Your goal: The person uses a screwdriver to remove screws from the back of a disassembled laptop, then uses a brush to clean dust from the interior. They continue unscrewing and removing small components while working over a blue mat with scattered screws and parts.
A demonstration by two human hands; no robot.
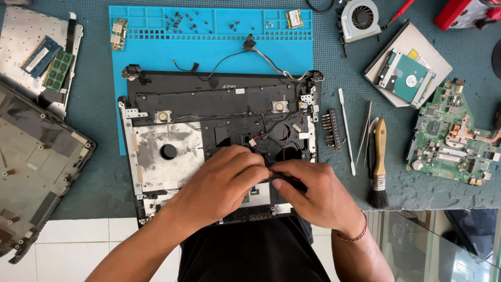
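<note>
Near table edge, on blue mat (156, 49): opened laptop base (219, 141). Left hand (222, 183) and right hand (313, 193) pinch a small part (271, 172) together, likely light, fragile; grip by edges. Brush (379, 162) right.

- Small part pinched between both hands' fingers (265, 172): too small to identify.
- Laptop base (172, 151), near edge: covered by hands.
- Red tool (462, 11): cut off by top edge.
- Screws (180, 22): types indistinguishable.
</note>
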